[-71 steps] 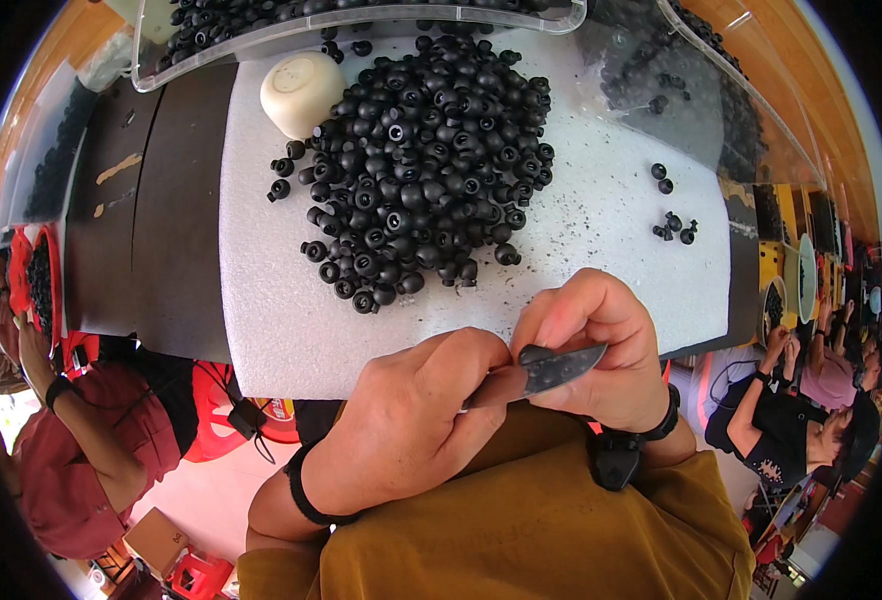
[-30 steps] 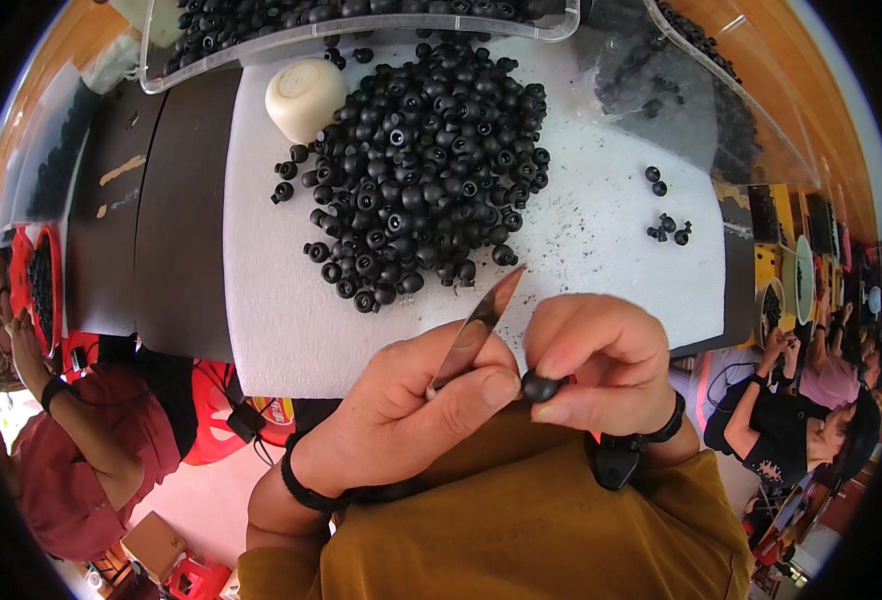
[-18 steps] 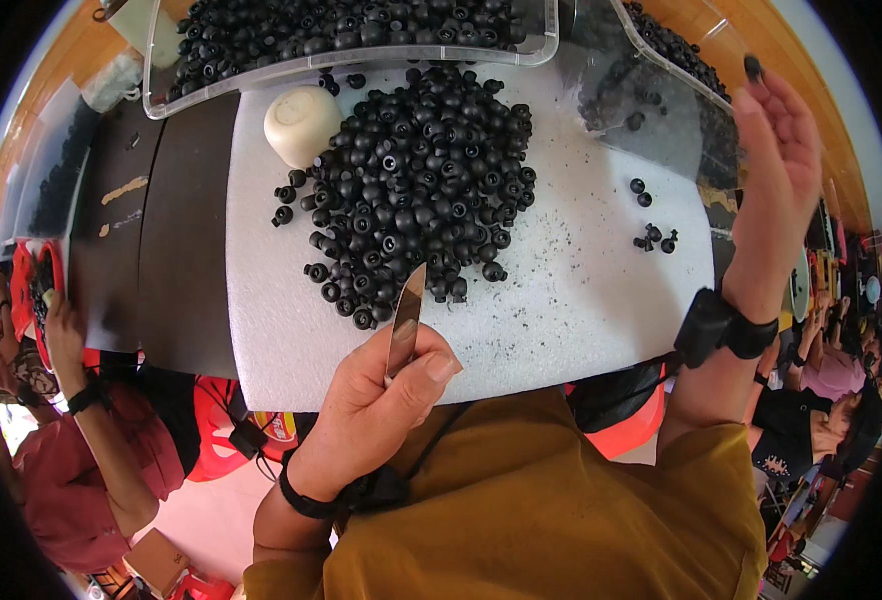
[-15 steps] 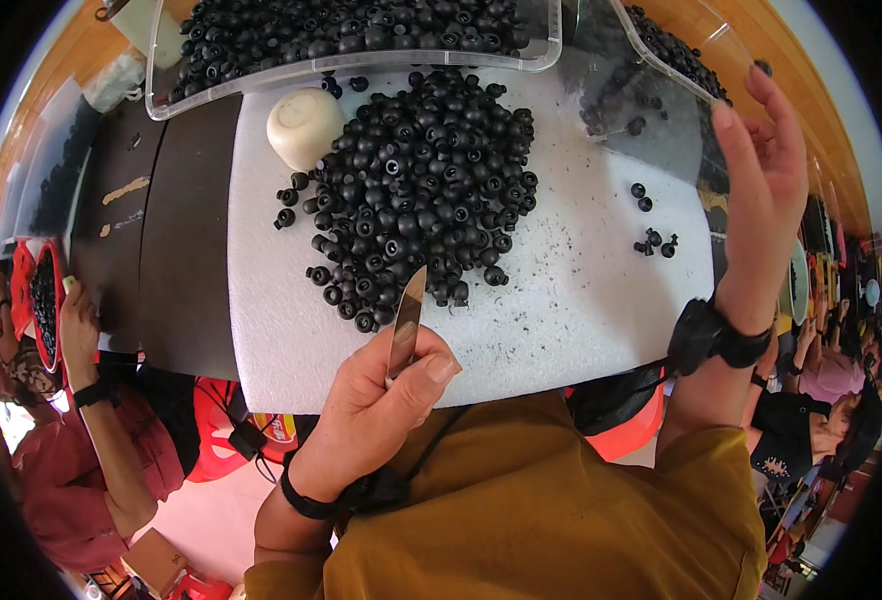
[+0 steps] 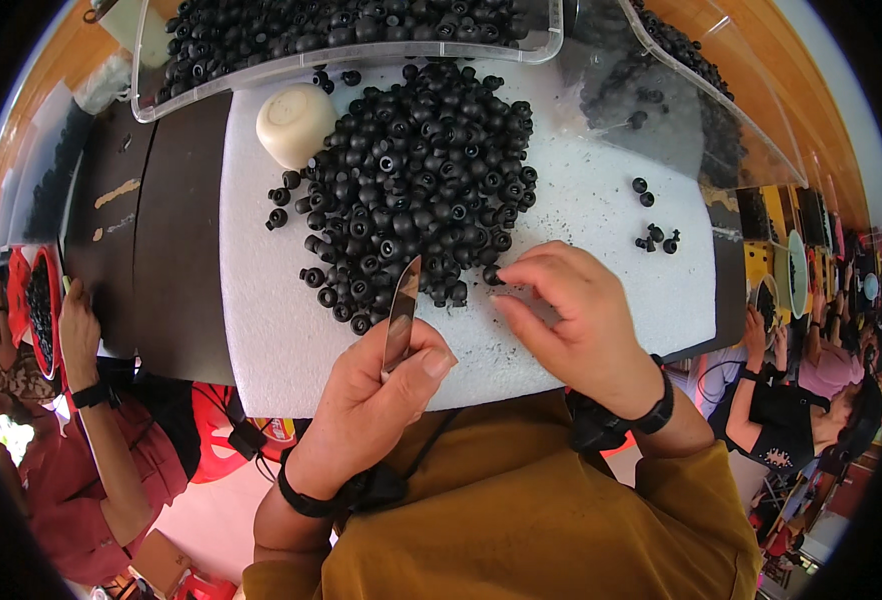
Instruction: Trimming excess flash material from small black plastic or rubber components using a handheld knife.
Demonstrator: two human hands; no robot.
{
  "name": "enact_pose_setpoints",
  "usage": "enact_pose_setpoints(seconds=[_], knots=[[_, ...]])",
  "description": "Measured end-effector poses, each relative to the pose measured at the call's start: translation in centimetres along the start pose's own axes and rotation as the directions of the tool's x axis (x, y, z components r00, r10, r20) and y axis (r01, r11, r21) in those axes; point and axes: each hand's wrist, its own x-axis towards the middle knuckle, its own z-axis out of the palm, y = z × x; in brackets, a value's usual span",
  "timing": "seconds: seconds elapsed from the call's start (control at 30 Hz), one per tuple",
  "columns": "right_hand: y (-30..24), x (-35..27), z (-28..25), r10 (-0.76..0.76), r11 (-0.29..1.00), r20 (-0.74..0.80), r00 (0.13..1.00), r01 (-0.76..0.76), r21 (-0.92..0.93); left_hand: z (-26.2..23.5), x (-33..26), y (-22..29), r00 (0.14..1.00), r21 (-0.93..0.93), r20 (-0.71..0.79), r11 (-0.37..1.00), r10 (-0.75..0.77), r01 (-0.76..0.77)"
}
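Observation:
My left hand [image 5: 376,400] is closed round a small knife [image 5: 401,312], its blade pointing up and away from me at the near edge of the pile. A heap of small round black parts [image 5: 411,190], some with a hole in one end, lies on a white foam sheet [image 5: 601,330]. My right hand [image 5: 571,315] is at the pile's near right edge, thumb and forefinger apart. Its forefinger tip is at a single black part [image 5: 493,275]; the fingers are not closed on it.
A clear bin [image 5: 361,50] full of black parts stands behind the pile. Another clear bin [image 5: 701,110] is at the far right. A cream cup-like object [image 5: 296,125] sits left of the pile, and several loose parts [image 5: 653,240] lie at right. Other people work on both sides.
My right hand has come from the clear bin at the far right, where a black part was by its fingertips, down to the pile's near right edge. My left hand still holds the knife.

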Motion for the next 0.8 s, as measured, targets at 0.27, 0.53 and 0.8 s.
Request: enact_pose_setpoints(seconds=[0.27, 0.53, 0.8], knots=[[0.4, 0.3, 1.1, 0.001, 0.996, -0.059, 0.998, -0.006, -0.084, 0.4, 0.1, -0.6, 0.996, 0.053, -0.031, 0.995, 0.088, -0.087], [-2.2, -1.6, 0.3, 0.233, 0.586, 0.219, 0.947, -0.317, 0.745, 0.9, -0.3, 0.1, 0.983, 0.253, -0.028, 0.952, 0.184, -0.171], [-2.2, -1.9, 0.3, 0.117, 0.471, 0.154, 0.981, -0.191, 0.861, 1.8, -0.2, 0.9, 0.919, 0.603, 0.126, 0.706, 0.374, -0.37]])
